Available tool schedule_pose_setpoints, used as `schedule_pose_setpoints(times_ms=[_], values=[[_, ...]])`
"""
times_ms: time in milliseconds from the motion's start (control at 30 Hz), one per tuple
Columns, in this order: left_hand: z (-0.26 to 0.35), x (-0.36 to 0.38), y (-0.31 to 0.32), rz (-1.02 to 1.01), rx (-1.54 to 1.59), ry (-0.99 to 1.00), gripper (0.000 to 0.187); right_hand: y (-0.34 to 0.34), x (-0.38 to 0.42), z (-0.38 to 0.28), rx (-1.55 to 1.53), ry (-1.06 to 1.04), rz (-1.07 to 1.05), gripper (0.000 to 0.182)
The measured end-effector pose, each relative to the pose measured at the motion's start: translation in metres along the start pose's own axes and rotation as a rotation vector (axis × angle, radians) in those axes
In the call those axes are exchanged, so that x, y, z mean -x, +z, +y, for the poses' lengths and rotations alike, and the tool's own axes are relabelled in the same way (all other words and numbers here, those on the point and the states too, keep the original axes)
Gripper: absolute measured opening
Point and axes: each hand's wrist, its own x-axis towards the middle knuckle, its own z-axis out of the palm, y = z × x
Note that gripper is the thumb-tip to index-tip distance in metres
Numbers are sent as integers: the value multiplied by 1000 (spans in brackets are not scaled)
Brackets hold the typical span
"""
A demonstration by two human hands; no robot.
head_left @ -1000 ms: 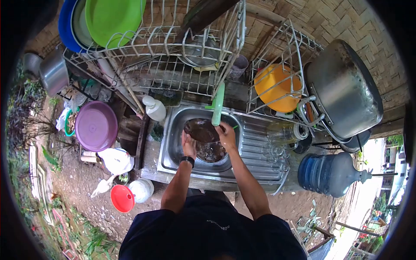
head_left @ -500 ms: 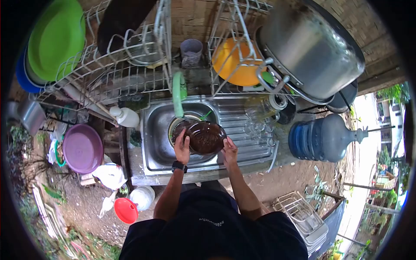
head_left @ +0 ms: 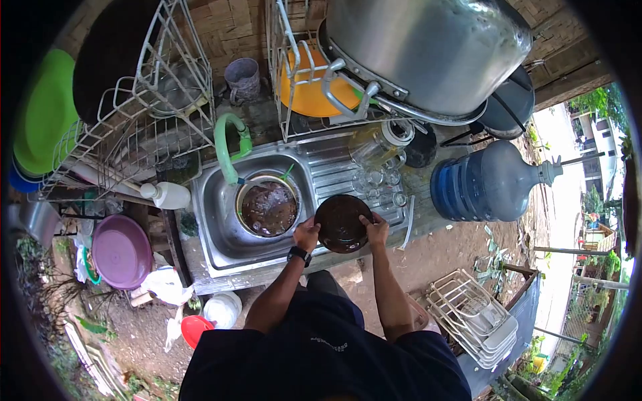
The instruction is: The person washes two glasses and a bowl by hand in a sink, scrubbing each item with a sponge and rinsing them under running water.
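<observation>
A dark brown glass plate point(head_left: 342, 224) is held level over the drainboard's front edge. My left hand point(head_left: 307, 236) grips its left rim, and my right hand point(head_left: 377, 230) grips the right rim with the thumb on top. To the left, the steel sink point(head_left: 217, 246) holds a round pot point(head_left: 269, 206) of murky, bubbly water with dark items in it. The green faucet point(head_left: 226, 152) arches above that pot, water running from its tip. Glasses point(head_left: 374, 179) and a clear pitcher point(head_left: 378, 144) stand on the ribbed drainboard behind the plate.
A large steel pot point(head_left: 428, 53) and an orange plate point(head_left: 314, 83) sit on the rack at the back. A blue water jug point(head_left: 488, 182) lies at the right. A white soap bottle point(head_left: 167, 195) stands left of the sink; a purple basin point(head_left: 122, 252) is beyond it.
Both hands have moved the brown plate rightward from over the sink to the drainboard's front edge. The pot of water is now uncovered, and the camera view has shifted.
</observation>
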Motion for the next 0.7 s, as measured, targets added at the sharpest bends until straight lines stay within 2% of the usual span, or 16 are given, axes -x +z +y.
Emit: schedule_pose_setpoints(times_ms=[33, 133, 167, 233, 333, 433, 533, 567, 633, 700], values=[[-37, -11, 15, 28, -34, 68, 38, 1, -5, 5, 11, -10, 11, 56], [3, 5, 7, -30, -112, -11, 40, -10, -7, -10, -55, 13, -136, 55], [-14, 3, 15, 40, -119, 32, 41, -8, -8, -6, -14, -23, -88, 56], [-2, 6, 12, 24, -163, -13, 42, 1, -13, 15, 69, -97, 3, 56], [-11, 6, 18, 38, -182, -52, 46, 3, -18, 29, -38, -55, -101, 57], [-21, 4, 19, 21, -221, -32, 49, 10, -20, 43, -115, -94, -57, 52], [-37, 1, 19, 39, -142, 29, 49, 12, -7, 25, 343, -517, 277, 51], [-26, 5, 11, 85, -186, -53, 44, 16, -2, 7, 332, -578, 313, 45], [-22, 9, -11, 189, -83, 47, 37, 27, 19, -36, 307, -691, 395, 35], [-20, 8, -36, 253, -35, 24, 31, 75, 18, -43, 6, -679, -9, 27]])
